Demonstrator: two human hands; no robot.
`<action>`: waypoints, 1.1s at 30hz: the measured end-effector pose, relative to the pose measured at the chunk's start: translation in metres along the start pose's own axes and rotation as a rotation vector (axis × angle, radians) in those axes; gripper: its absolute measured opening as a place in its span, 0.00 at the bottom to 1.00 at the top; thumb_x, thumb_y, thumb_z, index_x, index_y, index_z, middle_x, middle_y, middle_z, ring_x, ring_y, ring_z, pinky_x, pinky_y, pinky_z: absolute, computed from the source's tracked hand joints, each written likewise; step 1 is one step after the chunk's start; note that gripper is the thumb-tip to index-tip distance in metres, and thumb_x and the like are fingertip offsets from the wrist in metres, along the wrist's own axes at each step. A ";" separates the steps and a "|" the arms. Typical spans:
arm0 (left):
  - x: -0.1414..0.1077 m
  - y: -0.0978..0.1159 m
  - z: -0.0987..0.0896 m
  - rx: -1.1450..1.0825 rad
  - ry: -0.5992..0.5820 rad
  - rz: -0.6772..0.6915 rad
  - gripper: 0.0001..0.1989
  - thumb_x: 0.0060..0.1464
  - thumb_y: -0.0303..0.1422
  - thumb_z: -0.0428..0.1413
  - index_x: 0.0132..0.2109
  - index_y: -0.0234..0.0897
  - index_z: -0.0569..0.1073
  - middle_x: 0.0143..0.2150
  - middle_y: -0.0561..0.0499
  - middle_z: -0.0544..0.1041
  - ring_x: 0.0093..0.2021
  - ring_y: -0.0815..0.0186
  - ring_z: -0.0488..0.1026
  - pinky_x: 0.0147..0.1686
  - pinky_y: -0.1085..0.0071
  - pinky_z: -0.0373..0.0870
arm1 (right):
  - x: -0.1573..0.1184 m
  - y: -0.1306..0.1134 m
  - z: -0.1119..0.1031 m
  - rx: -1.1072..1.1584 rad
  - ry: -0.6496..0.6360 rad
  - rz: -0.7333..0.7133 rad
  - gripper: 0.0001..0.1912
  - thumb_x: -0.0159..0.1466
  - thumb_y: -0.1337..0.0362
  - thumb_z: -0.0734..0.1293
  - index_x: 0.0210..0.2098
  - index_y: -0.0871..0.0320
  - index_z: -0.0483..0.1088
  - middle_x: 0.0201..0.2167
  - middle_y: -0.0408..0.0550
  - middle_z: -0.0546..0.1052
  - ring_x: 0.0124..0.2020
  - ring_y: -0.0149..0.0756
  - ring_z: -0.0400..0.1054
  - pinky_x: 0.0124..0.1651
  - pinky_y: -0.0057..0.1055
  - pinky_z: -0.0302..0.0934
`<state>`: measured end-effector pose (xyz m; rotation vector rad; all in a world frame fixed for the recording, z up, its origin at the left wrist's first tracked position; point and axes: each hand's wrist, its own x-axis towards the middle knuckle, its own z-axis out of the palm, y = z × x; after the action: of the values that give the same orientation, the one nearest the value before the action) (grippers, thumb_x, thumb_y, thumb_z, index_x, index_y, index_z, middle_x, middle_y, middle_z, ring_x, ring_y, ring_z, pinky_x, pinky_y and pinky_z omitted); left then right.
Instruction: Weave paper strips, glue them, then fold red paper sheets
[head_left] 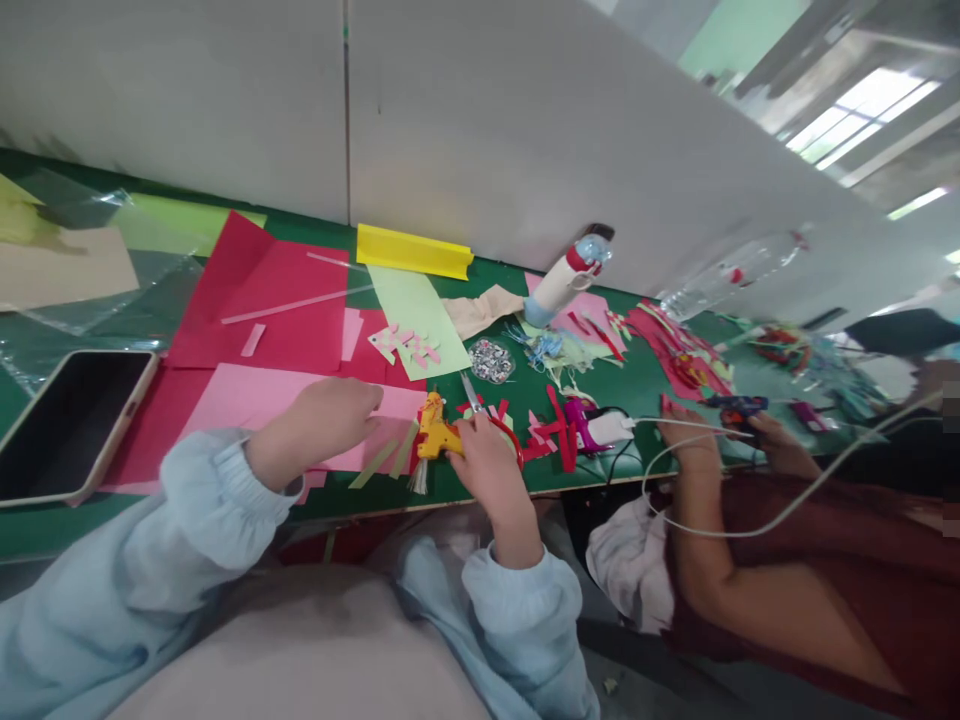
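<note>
My left hand (321,420) hovers over or rests on a pink paper sheet (247,400), fingers curled together; whatever may be in them is hidden. My right hand (491,465) is closed around the middle of the scissors (472,392), whose blades point away from me and whose red handle loop shows at its right. Right beside those fingers lies a yellow glue gun (430,425), its handle partly covered by the hand. Between my hands are pale green paper strips (375,463) and a white tassel (420,478). Beyond sits a pink-and-green woven paper fish (405,345) on a light green sheet (420,305).
A phone (71,425) lies at the left, near red paper (262,290). Sequins (491,360), a bottle (566,275), red scraps (559,430) and a purple glue gun (581,425) are to the right. A co-worker's arm (697,500) and white cable (750,535) are close by.
</note>
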<state>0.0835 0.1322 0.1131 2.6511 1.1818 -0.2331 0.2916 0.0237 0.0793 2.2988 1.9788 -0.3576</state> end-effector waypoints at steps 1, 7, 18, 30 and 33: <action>0.005 -0.003 -0.003 0.004 0.009 -0.016 0.14 0.61 0.35 0.47 0.45 0.37 0.75 0.42 0.43 0.81 0.41 0.57 0.78 0.36 0.67 0.68 | 0.000 0.002 -0.002 0.030 -0.004 -0.006 0.16 0.67 0.63 0.66 0.54 0.58 0.68 0.53 0.57 0.69 0.49 0.44 0.70 0.49 0.37 0.64; 0.051 -0.021 -0.010 0.000 0.068 -0.079 0.15 0.62 0.31 0.44 0.43 0.35 0.75 0.41 0.38 0.80 0.40 0.56 0.77 0.33 0.66 0.68 | 0.007 0.022 -0.025 0.402 0.054 -0.036 0.14 0.70 0.63 0.58 0.53 0.59 0.66 0.48 0.55 0.71 0.47 0.40 0.69 0.50 0.35 0.64; 0.107 -0.034 0.011 -0.108 0.183 -0.011 0.18 0.62 0.31 0.46 0.53 0.30 0.74 0.54 0.36 0.77 0.54 0.53 0.73 0.50 0.64 0.70 | 0.075 0.026 -0.058 1.110 0.127 0.096 0.18 0.67 0.46 0.60 0.37 0.54 0.70 0.24 0.41 0.70 0.30 0.34 0.68 0.38 0.30 0.63; 0.136 -0.037 0.028 -0.209 0.175 -0.028 0.19 0.64 0.33 0.43 0.57 0.35 0.71 0.50 0.39 0.75 0.44 0.55 0.77 0.37 0.65 0.72 | 0.134 0.038 -0.032 1.574 0.053 0.078 0.23 0.60 0.40 0.68 0.33 0.56 0.71 0.19 0.40 0.70 0.21 0.30 0.62 0.26 0.28 0.56; 0.136 -0.041 0.033 -0.240 0.155 -0.002 0.19 0.63 0.40 0.49 0.57 0.38 0.69 0.52 0.40 0.74 0.45 0.56 0.77 0.37 0.67 0.72 | 0.137 0.038 -0.025 1.588 0.055 0.107 0.23 0.60 0.40 0.67 0.31 0.55 0.69 0.20 0.40 0.70 0.21 0.29 0.62 0.26 0.28 0.56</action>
<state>0.1409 0.2464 0.0437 2.4928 1.1752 0.1105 0.3508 0.1552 0.0684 2.9145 1.6480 -2.5772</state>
